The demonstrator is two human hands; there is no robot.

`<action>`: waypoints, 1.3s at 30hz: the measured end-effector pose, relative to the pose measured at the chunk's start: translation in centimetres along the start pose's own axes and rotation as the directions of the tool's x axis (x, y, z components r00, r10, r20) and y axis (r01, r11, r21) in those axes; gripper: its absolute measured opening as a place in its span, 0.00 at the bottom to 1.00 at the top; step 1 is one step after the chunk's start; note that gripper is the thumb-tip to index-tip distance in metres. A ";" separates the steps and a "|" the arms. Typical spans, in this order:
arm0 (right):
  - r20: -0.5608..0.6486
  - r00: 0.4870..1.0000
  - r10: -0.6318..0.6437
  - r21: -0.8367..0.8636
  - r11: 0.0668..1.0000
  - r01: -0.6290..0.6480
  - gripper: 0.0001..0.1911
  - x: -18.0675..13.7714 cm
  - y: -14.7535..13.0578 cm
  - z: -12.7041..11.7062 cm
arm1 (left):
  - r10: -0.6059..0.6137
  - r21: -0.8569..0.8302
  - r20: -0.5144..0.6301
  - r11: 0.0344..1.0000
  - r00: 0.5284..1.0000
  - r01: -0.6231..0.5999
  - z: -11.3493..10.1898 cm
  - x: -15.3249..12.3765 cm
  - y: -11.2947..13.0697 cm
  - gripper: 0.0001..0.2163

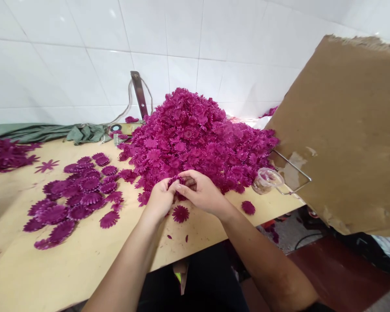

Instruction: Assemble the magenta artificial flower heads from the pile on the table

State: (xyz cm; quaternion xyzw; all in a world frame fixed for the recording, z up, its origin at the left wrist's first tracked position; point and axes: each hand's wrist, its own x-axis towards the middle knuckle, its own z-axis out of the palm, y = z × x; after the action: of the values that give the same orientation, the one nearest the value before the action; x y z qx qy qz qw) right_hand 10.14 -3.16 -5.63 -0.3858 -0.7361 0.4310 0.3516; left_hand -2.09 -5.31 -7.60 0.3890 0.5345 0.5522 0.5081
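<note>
My left hand [161, 197] and my right hand [199, 190] meet at the front of a tall heap of magenta artificial flower pieces [185, 130]. Between the fingertips of both is a magenta flower piece [175, 180], pinched and partly hidden by the fingers. Just below my hands a single flat flower piece [181, 214] lies on the wooden tabletop [123, 255]. Left of my hands, stacks of round flower pieces [81, 190] are spread out and overlap one another.
At far left sits a pile of longer-petalled flowers [9, 155]. A clear plastic cup [268, 178] and a bent metal wire [295, 167] are by the large cardboard sheet [344, 130] on the right. Green cloth [48, 132] and an upright metal bar [139, 95] stand near the tiled wall.
</note>
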 end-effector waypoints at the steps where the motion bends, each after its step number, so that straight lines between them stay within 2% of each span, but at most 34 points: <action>1: 0.001 1.000 -0.002 -0.023 1.000 0.002 0.14 0.1 -0.1 -0.1 | 0.001 0.011 -0.001 1.000 1.000 -0.001 0.0 0.1 0.1 0.14; 4: 0.005 1.000 0.004 -0.037 0.999 -0.004 0.12 0.3 -0.2 -0.2 | 0.038 0.053 -0.005 0.998 0.999 -0.037 0.0 0.4 0.5 0.12; 9: 0.033 0.999 0.036 0.090 0.995 -0.039 0.10 0.6 0.1 -0.5 | 0.077 0.137 -0.050 0.988 0.996 -0.069 0.4 1.6 1.0 0.12; 15: -0.054 0.995 0.079 0.183 0.981 -0.068 0.14 0.9 0.1 -1.0 | 0.031 0.217 -0.019 0.976 0.999 -0.026 1.2 2.2 1.7 0.16; 19: 0.020 0.998 0.055 0.190 0.980 -0.058 0.14 1.0 -0.1 -1.7 | 0.032 0.182 -0.015 0.983 0.999 -0.029 1.3 1.5 1.6 0.16; 22: 0.022 0.998 0.063 0.147 0.987 -0.066 0.09 0.9 -0.1 -2.1 | 0.007 0.096 0.064 0.995 0.998 -0.014 1.2 0.8 1.5 0.18; 26: -0.067 0.998 -0.011 -0.052 0.999 0.008 0.04 0.6 0.0 -2.2 | 0.030 0.052 0.202 0.998 0.979 -0.041 0.9 0.1 1.6 0.17; 30: -0.014 0.998 -0.069 -0.128 0.989 0.067 0.05 0.2 0.2 -2.4 | 0.043 0.050 0.263 0.997 0.964 -0.058 0.2 -0.4 1.6 0.16; 34: 0.056 0.997 -0.055 -0.160 0.985 0.063 0.12 0.1 -0.1 -2.5 | 0.022 0.071 0.289 0.996 0.957 -0.044 -0.2 -0.8 1.4 0.18; 36: 0.047 0.997 -0.063 -0.209 0.975 0.071 0.14 0.2 -0.2 -2.4 | 0.028 0.081 0.279 0.995 0.960 -0.053 -0.2 -0.9 1.3 0.20; 39: 0.028 0.997 -0.071 -0.095 0.993 0.074 0.11 0.7 0.0 -2.2 | 0.066 0.080 0.238 0.993 0.969 -0.088 0.0 -1.0 1.0 0.21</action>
State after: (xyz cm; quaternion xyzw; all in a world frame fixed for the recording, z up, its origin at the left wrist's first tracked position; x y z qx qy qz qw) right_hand 11.67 -1.80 -4.65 -0.3699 -0.7736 0.3871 0.3389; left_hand -2.06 -6.17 -6.49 0.4943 0.4794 0.4972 0.5278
